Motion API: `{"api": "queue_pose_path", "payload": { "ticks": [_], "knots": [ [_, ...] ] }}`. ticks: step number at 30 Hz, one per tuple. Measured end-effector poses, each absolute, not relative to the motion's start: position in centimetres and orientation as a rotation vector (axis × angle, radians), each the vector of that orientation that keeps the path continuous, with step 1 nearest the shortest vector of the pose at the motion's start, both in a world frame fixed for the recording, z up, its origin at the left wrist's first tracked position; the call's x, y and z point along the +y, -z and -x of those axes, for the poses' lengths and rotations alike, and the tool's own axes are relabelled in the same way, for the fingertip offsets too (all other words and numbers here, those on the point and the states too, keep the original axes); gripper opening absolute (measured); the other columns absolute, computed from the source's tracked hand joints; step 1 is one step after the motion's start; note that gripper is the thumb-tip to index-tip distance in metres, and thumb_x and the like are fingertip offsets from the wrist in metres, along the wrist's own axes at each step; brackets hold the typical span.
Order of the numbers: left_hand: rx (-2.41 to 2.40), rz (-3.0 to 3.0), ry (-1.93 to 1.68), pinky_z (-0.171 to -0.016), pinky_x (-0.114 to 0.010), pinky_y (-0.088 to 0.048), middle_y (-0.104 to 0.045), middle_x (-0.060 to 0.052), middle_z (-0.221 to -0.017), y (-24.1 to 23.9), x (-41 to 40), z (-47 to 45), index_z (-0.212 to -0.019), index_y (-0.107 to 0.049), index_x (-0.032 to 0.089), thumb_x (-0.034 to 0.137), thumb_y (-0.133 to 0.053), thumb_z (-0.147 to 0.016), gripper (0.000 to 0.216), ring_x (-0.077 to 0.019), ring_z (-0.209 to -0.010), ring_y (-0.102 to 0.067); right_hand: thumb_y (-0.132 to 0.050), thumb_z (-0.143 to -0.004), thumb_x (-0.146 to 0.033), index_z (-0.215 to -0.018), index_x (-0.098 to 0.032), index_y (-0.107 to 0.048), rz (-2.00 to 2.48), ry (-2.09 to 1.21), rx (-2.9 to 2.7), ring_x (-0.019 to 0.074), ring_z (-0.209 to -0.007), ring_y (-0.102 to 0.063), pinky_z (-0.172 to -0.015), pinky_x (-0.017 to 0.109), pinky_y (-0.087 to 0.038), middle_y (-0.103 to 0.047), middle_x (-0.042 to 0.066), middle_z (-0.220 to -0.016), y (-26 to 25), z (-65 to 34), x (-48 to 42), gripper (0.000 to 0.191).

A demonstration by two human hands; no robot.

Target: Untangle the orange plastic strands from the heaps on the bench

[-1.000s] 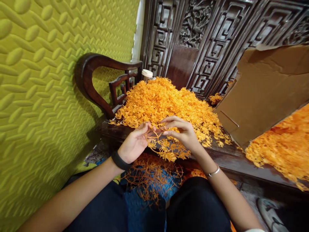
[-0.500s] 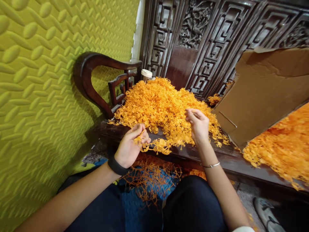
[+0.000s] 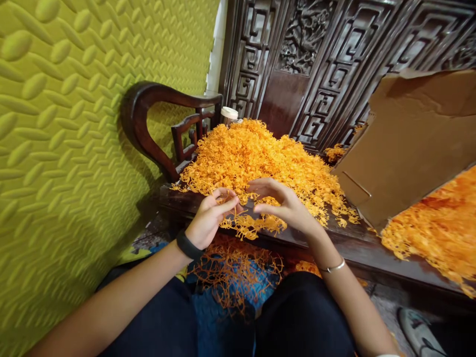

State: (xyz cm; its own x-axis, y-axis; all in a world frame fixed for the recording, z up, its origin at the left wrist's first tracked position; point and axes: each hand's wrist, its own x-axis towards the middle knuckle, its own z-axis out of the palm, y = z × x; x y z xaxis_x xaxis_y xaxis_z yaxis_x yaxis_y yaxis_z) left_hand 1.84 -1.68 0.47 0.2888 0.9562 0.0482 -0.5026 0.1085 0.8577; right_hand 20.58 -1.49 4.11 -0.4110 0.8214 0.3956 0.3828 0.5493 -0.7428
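Note:
My left hand, with a black band at the wrist, pinches a thin orange plastic strand between thumb and fingers. Close to its right, my right hand is open, thumb and fingers apart, with nothing seen in it. Below and between both hands lies a cluster of orange curly plastic pieces at the seat's front edge; whether it is joined to the strand I cannot tell. Behind them rises a large heap of the same orange pieces on the dark wooden bench.
A cardboard sheet leans on the bench, with more orange pieces beyond it. Thin orange stems lie over blue material between my knees. A curved armrest, a white-lidded container and a yellow-green padded wall stand left.
My right hand has moved left and down toward my left hand, and its fingers have spread from a pinch. My left hand's fingers have loosened to a thumb-and-finger pinch.

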Motion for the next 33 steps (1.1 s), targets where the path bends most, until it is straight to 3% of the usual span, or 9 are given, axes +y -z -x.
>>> {"api": "queue_pose_path", "payload": {
  "ticks": [4,9,14,28,33],
  "knots": [
    [0.565,-0.928,-1.146,-0.057,-0.02,-0.039,-0.052,0.003,-0.064,-0.7,-2.0,-1.9,-0.077,-0.051,0.015,0.018,-0.063,-0.074,0.013,-0.0064,-0.054,-0.05,-0.064,-0.077,-0.028,-0.079,-0.02,-0.068,0.999,-0.569,-1.958,0.0114,-0.068,-0.06,-0.067,0.026,-0.046,-0.066,0.0,-0.074,-4.4,-19.5,-2.3,0.009],
    [0.486,-0.879,-1.06,-0.043,-0.015,-0.02,-0.036,0.007,-0.055,-0.9,-2.4,-2.6,-0.07,-0.05,0.013,0.021,-0.065,-0.073,0.017,-0.0006,-0.042,-0.027,-0.064,-0.072,-0.027,-0.06,-0.017,-0.062,1.062,-0.749,-1.533,0.0092,-0.051,-0.051,-0.052,0.025,-0.041,-0.058,-0.001,-0.055,-3.3,-18.8,-1.3,0.016],
    [0.461,-0.855,-1.121,-0.043,-0.016,-0.017,-0.03,0.007,-0.055,-0.7,-1.9,-3.3,-0.066,-0.047,0.013,0.022,-0.064,-0.074,0.02,-0.0012,-0.044,-0.022,-0.063,-0.068,-0.025,-0.054,-0.017,-0.06,1.087,-0.816,-1.249,0.0091,-0.049,-0.047,-0.051,0.026,-0.038,-0.054,-0.001,-0.052,-2.6,-17.7,-0.4,0.017],
    [0.439,-0.81,-1.245,-0.04,-0.016,-0.013,-0.028,0.009,-0.05,-0.2,0.3,-3.2,-0.065,-0.049,0.012,0.023,-0.069,-0.067,0.022,-0.0004,-0.04,-0.019,-0.062,-0.067,-0.023,-0.05,-0.016,-0.059,1.037,-0.692,-1.131,0.0079,-0.05,-0.04,-0.05,0.025,-0.031,-0.048,-0.002,-0.051,-2.0,-15.1,2.2,0.018],
    [0.43,-0.763,-1.281,-0.039,-0.017,-0.012,-0.027,0.01,-0.049,-0.1,0.8,-3.7,-0.065,-0.049,0.013,0.024,-0.07,-0.065,0.023,-0.0004,-0.039,-0.018,-0.059,-0.068,-0.024,-0.052,-0.017,-0.055,1.08,-0.598,-1.1,0.0084,-0.051,-0.041,-0.05,0.025,-0.034,-0.048,-0.002,-0.052,-2.3,-14.9,3.7,0.018]
  ]
}}
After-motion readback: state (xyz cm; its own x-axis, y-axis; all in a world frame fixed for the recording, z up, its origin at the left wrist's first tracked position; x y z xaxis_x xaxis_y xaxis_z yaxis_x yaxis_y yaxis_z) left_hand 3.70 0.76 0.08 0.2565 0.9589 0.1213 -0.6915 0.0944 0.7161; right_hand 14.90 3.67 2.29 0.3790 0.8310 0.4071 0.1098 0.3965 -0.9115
